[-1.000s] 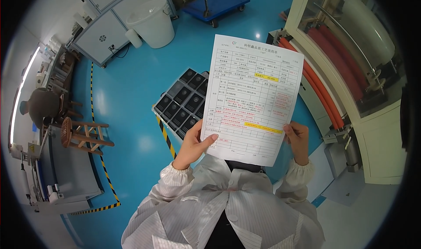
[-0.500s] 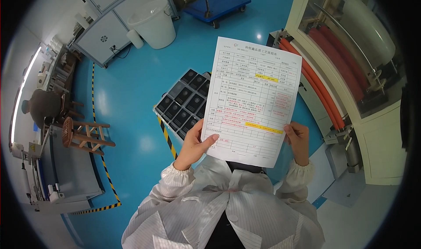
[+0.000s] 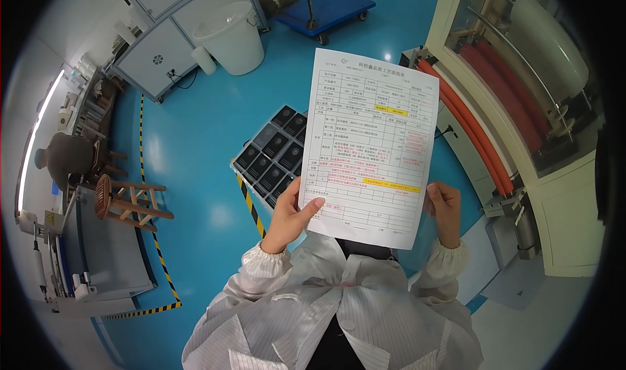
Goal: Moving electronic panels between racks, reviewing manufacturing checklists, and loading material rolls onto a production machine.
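**Left hand (image 3: 287, 219) pinching printed sheet (image 3: 365, 142); right hand (image 3: 445, 210) beside its edge**

Left hand: closed on the sheet's lower left edge, thumb across the front, fingers behind. Right hand: fingers curled, tips just beside the sheet's right edge with a narrow gap showing; cannot tell whether it holds anything. The sheet stands between the hands, mostly beyond them, printed side toward the wearer. Black square pieces (image 3: 262, 164) lie beyond the left hand, partly covered by the sheet; orange rollers (image 3: 473, 127) run beyond the right hand.

Handling note: best to keep the left thumb on the margin, clear of the print. A light right-hand pinch on the opposite edge would probably steady the page; pulling outward risks a crease.

Compared with half a second ago: the right thumb then overlaps the sheet's edge, now it sits clear. The sheet's upper part is shifted leftward, away from the right hand. Left-hand grip looks unchanged.
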Motion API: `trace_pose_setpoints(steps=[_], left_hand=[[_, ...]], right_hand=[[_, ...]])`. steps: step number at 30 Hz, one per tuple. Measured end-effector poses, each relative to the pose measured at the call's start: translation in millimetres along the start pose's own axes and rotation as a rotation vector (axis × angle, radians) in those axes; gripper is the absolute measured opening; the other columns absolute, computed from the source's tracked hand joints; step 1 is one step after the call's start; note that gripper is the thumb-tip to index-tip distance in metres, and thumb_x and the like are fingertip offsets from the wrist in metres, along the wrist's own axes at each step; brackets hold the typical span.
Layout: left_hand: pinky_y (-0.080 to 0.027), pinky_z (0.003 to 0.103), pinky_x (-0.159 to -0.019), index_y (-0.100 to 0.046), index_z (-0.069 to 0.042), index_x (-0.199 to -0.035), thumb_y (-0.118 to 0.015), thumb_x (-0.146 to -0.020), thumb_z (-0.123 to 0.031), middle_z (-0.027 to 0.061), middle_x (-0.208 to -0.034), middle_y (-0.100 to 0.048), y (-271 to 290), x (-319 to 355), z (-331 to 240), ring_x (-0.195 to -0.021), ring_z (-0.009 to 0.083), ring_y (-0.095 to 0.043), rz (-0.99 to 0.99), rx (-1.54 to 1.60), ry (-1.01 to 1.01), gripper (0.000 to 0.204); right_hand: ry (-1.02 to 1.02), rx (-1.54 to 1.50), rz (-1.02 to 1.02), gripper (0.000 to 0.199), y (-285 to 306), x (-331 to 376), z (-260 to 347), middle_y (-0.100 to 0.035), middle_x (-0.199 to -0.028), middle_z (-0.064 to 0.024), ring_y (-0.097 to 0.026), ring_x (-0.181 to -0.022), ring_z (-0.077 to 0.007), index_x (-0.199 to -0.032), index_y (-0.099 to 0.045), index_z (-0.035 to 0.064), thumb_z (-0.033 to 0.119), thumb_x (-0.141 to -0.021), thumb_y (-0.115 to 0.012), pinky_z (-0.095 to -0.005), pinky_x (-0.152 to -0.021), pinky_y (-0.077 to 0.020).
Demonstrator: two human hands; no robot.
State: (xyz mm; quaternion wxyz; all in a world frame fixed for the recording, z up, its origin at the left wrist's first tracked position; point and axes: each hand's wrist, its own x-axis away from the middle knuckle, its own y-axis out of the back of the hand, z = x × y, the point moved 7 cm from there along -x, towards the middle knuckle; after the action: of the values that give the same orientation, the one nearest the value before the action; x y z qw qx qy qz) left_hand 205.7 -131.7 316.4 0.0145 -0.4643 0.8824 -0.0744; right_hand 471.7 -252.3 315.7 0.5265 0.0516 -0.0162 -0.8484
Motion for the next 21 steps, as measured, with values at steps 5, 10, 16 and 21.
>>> trace_pose_setpoints(steps=[5, 10, 16, 21], left_hand=[[-0.042, 0.025, -0.085, -0.043, 0.002, -0.121, -0.060, -0.083, -0.007, 0.0079, -0.109, -0.057, -7.5, -1.2, 4.9, -0.097, 0.0122, -0.054, -0.036, 0.001, -0.045, 0.043], [-0.041, 0.026, -0.086, -0.043, 0.002, -0.121, -0.059, -0.084, -0.009, 0.0080, -0.110, -0.057, -5.5, -0.2, 1.5, -0.098, 0.0125, -0.053, -0.059, 0.052, -0.048, 0.041], [-0.043, 0.025, -0.084, -0.044, 0.002, -0.119, -0.059, -0.084, -0.008, 0.0077, -0.108, -0.058, 1.5, -5.8, 7.4, -0.095, 0.0121, -0.055, -0.101, 0.048, -0.061, 0.040], [-0.044, 0.024, -0.080, -0.049, 0.002, -0.114, -0.059, -0.083, -0.007, 0.0068, -0.103, -0.060, 61.8, -18.6, 19.3, -0.090, 0.0112, -0.056, -0.310, -0.064, -0.099, 0.033]], right_hand=[[-0.034, 0.035, -0.068, 0.034, 14.0, 1.4, -8.5, -0.047, -0.048, 0.0007, -0.036, -0.039, -0.0040, -0.071, -0.060, 0.0022, 0.029, -0.090, -0.051, -0.0189, -0.039, -0.0255], [-0.038, 0.044, -0.083, 0.035, 14.0, 1.7, -12.0, -0.047, -0.048, 0.0010, -0.036, -0.038, -0.0035, -0.072, -0.060, 0.0012, 0.029, -0.090, -0.051, -0.0185, -0.038, -0.0247], [-0.051, 0.033, -0.100, 0.035, 18.9, 2.1, -14.3, -0.046, -0.048, 0.0018, -0.036, -0.039, -0.0026, -0.074, -0.062, 0.0003, 0.030, -0.090, -0.051, -0.0190, -0.038, -0.0244], [-0.054, -0.062, -0.093, 0.033, 16.3, 6.3, -17.3, -0.045, -0.048, 0.0032, -0.034, -0.039, -0.0021, -0.076, -0.062, 0.0006, 0.029, -0.090, -0.052, -0.0196, -0.038, -0.0227]])
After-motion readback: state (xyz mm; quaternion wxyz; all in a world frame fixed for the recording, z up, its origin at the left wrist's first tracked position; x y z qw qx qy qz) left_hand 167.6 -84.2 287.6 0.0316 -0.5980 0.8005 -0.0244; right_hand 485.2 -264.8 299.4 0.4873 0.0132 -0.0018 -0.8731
